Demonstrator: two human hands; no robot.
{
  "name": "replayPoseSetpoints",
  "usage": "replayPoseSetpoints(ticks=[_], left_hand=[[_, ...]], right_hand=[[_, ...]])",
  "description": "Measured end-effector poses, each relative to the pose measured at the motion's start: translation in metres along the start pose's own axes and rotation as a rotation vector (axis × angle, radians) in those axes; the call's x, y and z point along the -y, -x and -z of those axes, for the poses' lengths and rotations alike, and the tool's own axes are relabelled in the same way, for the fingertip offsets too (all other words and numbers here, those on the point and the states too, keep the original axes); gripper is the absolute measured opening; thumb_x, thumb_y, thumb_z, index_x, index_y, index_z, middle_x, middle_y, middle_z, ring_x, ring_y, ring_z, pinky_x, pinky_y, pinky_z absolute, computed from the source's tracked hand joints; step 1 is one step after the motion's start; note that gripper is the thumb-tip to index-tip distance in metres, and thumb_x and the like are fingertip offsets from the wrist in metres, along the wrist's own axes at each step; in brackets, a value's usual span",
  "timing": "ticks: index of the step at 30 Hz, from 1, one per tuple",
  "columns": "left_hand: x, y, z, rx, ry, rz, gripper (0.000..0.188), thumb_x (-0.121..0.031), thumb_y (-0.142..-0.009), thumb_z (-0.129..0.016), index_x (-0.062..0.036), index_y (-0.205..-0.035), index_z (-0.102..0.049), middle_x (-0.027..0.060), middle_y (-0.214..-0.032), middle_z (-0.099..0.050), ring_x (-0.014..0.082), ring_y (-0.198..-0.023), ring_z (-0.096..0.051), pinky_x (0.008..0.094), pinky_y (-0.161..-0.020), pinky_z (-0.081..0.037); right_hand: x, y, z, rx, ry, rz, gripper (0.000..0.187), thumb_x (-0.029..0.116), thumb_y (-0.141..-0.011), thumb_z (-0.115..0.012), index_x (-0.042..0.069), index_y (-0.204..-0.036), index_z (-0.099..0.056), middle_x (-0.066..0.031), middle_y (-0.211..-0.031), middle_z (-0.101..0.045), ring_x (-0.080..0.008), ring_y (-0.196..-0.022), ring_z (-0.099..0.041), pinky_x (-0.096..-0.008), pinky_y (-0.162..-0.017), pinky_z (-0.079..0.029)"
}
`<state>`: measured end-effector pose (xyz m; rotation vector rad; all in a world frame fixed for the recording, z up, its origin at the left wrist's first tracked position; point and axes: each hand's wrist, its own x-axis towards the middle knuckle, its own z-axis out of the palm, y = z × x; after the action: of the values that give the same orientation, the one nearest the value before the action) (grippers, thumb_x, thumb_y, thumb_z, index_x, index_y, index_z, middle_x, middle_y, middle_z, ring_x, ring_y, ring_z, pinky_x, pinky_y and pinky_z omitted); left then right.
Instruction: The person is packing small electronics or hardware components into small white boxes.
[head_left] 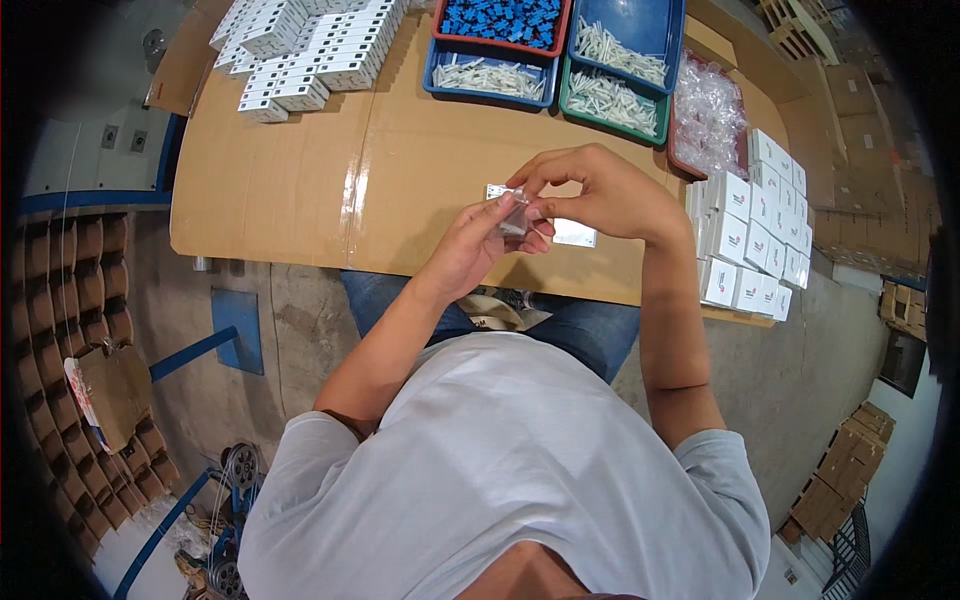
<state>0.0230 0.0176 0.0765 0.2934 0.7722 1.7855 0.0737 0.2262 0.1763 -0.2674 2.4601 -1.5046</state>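
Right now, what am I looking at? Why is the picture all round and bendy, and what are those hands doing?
No machine here: a person wears a camera on the head, looking down, so you see a grey shirt and both arms. Its wide lens bends straight edges. The left hand and right hand meet over a cardboard-covered table and together pinch a small clear packet; what is inside is too small to tell. A flat white card lies just beside them. At the back stand trays: blue parts, white parts, and a heap of clear bags. Small white boxes are stacked on the right, more at the back left.
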Motion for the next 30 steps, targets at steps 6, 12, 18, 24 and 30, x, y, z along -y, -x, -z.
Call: replayPoseSetpoints(ticks=[6,12,18,24,30], left_hand=[[0.009,0.001,0.023,-0.021,0.134,0.035,0.05,-0.043,-0.109,-0.043,0.0001,-0.127,-0.061,0.0103,-0.104,-0.068,0.018,-0.089,-0.064,0.0312,-0.086,-0.051],[0.042,-0.007,0.106,0.06,0.488,0.179,0.055,-0.046,-0.107,-0.045,0.0015,-0.133,-0.058,0.0045,-0.1,-0.065,0.0177,-0.085,-0.06,0.04,-0.093,-0.048],[0.066,-0.006,0.172,0.049,0.559,0.219,0.055,-0.046,-0.105,-0.048,0.0008,-0.133,-0.058,0.0038,-0.096,-0.062,0.0177,-0.084,-0.058,0.0427,-0.094,-0.047],[0.061,-0.015,0.173,0.149,0.543,0.329,0.058,-0.045,-0.101,-0.058,0.0042,-0.132,-0.058,0.0049,-0.094,-0.059,0.0185,-0.086,-0.055,0.0388,-0.094,-0.048],[0.065,-0.017,0.18,0.155,0.52,0.388,0.058,-0.047,-0.102,-0.054,0.0018,-0.131,-0.061,0.0037,-0.094,-0.059,0.0178,-0.082,-0.051,0.043,-0.098,-0.045]], right_hand=[[-0.009,-0.007,0.0,-0.105,-0.038,-0.098,0.022,0.015,-0.095,-0.07,0.0,-0.112,-0.07,-0.01,-0.106,-0.074,-0.0189,-0.095,-0.069,-0.0334,-0.088,-0.054],[-0.085,-0.036,0.004,-0.338,0.129,-0.288,0.024,0.013,-0.097,-0.065,-0.002,-0.116,-0.068,-0.0122,-0.105,-0.073,-0.0205,-0.096,-0.071,-0.0332,-0.087,-0.056],[-0.168,-0.087,-0.001,-0.549,0.269,-0.188,0.032,0.013,-0.095,-0.064,0.0,-0.125,-0.066,-0.0195,-0.118,-0.07,-0.0346,-0.104,-0.069,-0.0414,-0.089,-0.055],[-0.204,-0.117,0.012,-0.44,0.443,-0.265,0.034,0.012,-0.095,-0.058,-0.002,-0.125,-0.063,-0.0261,-0.119,-0.064,-0.043,-0.112,-0.061,-0.0475,-0.099,-0.048],[-0.209,-0.135,0.007,-0.453,0.491,-0.274,0.036,0.01,-0.099,-0.052,0.0,-0.133,-0.059,-0.0253,-0.12,-0.066,-0.0416,-0.112,-0.062,-0.0457,-0.097,-0.05]])
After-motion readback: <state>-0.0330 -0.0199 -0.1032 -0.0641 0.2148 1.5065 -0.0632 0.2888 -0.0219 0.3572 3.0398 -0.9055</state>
